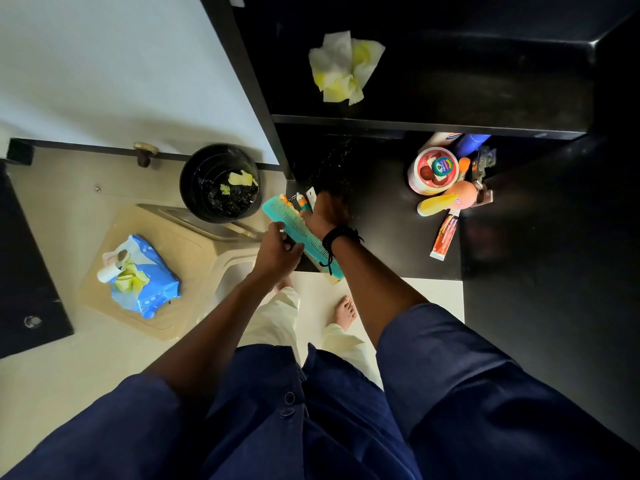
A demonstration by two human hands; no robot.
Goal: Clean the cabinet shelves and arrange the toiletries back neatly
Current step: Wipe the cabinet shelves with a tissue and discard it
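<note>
Head view: at the frame's centre, on the front left corner of the lower shelf (381, 216), the left hand (277, 252) curls its fingers round the near edge of a teal comb (294, 233). The right hand (325, 216) lies over the comb and some small tubes (306, 201); its fingers vanish in shadow, so I cannot tell its grasp. Other toiletries (438, 178) crowd the shelf's right side, with bare shelf between. A crumpled paper towel (346, 67) lies on the upper shelf (450, 98).
</note>
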